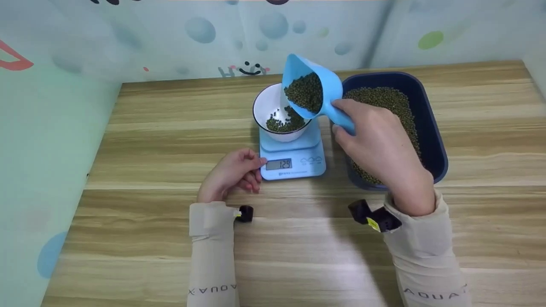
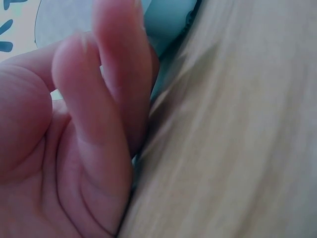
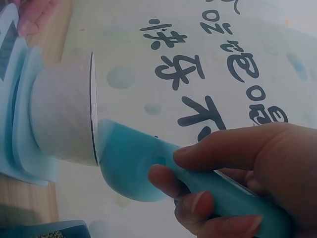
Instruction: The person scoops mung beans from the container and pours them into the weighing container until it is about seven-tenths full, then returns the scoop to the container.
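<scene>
One scoop (image 1: 332, 83) of green beans (image 1: 305, 91) tilts over the right rim of the bowl (image 1: 265, 106), near the surface's (image 1: 179, 128) far edge, its handle (image 1: 341, 119) gripped by the right hand (image 1: 379, 136); the left hand (image 1: 236, 170), loosely bent, holding nothing, touches the scale (image 1: 303, 167).

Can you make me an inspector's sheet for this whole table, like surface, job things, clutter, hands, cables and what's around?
Surface: table, striped wood look.
Job's things: bowl on scale, some beans inside; scoop tilted over bowl, holding beans; tub of beans to the right.
Clutter: nothing seen.
Hands: left hand at scale's left edge; right hand grips scoop by its handle.
Cables: nothing seen.
Surroundings: wall with spots, smiley and writing.
</scene>
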The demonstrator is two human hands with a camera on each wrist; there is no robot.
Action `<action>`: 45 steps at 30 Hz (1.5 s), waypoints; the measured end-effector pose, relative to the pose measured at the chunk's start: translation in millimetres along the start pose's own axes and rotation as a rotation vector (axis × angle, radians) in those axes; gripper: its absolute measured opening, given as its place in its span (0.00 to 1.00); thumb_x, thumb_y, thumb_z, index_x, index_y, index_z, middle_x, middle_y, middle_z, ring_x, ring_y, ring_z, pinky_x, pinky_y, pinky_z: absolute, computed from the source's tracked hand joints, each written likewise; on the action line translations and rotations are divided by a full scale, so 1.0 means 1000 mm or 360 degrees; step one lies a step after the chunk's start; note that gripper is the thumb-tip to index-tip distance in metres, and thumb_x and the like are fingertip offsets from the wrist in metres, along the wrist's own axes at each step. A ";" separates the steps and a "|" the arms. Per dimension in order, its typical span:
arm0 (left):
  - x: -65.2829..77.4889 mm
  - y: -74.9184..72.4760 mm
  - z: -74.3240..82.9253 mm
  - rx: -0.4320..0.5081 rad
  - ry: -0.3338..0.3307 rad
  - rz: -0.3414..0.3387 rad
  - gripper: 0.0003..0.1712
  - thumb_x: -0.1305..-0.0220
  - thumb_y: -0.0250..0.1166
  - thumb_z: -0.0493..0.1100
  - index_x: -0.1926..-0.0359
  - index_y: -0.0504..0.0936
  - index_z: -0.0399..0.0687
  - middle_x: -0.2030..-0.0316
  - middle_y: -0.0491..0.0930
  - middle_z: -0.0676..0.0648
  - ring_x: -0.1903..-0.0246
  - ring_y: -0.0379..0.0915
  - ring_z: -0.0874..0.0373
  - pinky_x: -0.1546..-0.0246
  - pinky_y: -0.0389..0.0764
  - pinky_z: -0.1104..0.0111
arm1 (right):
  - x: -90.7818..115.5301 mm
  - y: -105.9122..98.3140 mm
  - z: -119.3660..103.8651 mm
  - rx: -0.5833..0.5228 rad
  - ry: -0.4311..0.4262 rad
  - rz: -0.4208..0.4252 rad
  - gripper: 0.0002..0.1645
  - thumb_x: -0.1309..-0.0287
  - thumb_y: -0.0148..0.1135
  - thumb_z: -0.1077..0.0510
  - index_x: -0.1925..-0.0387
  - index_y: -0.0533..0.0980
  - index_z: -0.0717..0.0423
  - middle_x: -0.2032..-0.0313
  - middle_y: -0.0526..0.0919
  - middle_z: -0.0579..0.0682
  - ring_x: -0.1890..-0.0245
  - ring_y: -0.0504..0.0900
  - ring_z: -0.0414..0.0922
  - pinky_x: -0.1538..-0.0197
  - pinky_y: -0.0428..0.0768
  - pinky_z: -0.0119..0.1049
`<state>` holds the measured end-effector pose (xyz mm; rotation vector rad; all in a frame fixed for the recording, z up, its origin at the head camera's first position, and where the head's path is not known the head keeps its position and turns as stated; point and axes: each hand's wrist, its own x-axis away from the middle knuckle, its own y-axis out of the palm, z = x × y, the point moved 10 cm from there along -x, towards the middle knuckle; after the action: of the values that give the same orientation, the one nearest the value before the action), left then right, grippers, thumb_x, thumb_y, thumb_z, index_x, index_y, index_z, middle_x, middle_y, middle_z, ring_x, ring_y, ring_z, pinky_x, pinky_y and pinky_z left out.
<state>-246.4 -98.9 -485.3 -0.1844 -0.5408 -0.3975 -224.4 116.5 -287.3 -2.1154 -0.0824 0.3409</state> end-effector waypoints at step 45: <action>-0.001 -0.001 0.004 -0.0042 0.0079 0.0049 0.17 0.42 0.61 0.50 0.65 0.71 0.39 0.78 0.76 0.41 0.84 0.75 0.53 0.85 0.77 0.67 | 0.000 -0.004 -0.004 0.0026 -0.0065 0.0056 0.23 0.45 0.56 0.61 0.46 0.71 0.53 0.55 0.78 0.50 0.67 0.72 0.46 0.60 0.72 0.44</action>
<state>-249.1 -98.2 -482.4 -0.2076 -0.4832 -0.3786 -222.8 115.8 -282.3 -2.0962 -0.0658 0.4045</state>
